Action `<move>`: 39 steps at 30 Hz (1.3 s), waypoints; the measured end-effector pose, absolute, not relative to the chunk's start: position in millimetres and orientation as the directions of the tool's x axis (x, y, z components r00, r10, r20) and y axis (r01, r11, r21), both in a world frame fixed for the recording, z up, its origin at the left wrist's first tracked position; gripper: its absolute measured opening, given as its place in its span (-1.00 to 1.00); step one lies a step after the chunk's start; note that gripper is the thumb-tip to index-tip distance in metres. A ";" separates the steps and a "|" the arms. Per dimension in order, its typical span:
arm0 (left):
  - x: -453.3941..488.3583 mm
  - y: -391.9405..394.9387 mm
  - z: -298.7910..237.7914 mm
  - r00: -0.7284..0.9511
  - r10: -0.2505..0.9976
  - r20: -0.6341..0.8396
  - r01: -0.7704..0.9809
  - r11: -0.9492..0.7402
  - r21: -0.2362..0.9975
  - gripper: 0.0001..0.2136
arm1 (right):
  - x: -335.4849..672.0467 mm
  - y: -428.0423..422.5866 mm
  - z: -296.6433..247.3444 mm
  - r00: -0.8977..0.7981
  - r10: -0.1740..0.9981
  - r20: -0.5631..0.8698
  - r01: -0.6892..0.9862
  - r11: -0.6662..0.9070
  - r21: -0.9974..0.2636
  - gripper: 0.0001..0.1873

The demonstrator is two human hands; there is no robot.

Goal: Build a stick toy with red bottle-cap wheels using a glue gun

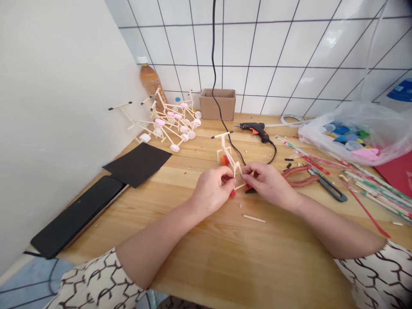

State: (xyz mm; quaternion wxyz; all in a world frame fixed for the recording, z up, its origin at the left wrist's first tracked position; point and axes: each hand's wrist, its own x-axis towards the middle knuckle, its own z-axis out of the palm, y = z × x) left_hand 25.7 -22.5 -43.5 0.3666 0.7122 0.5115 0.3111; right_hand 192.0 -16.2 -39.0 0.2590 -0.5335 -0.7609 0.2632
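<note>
Patterned sleeves (96, 279) up front, and we've got our left hand (210, 191) and right hand (268, 182) with fingers (229, 175) pinched on a part-built stick frame (225, 148) over the tabletop (206, 257), a heap of finished wheeled frames (170, 124) beside the wall.

A stick model (229, 165) between the left hand (210, 191) and right hand (268, 184), mid-table

On the wooden table (225, 240), a cardboard box (217, 105) sits at the tiled wall (267, 51), with a glue gun (254, 131) in front and to its right. Upper left, more stick models (167, 124) lie before a plastic bottle (150, 81). A paper sheet (137, 165) lies below them, and a tablet (77, 216) lies along the lower-left wall (58, 120). Right of the right hand are pliers (299, 176), then straws (363, 180), with a plastic bag (357, 133) of bottle caps (343, 133) behind them.
</note>
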 end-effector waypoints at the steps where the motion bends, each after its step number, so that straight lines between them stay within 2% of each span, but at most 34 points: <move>1: 25.6 -22.5 -43.9 0.284 0.957 0.065 0.495 -0.204 0.845 -0.92 | 192.0 -16.0 -39.3 -0.296 0.949 0.113 0.673 0.291 -0.680 -0.88; 39: 26.6 -24.0 -46.9 0.266 0.963 0.043 0.519 -0.180 0.835 -0.93 | 192.5 -16.2 -44.6 -0.296 0.943 0.155 0.626 0.314 -0.714 -0.88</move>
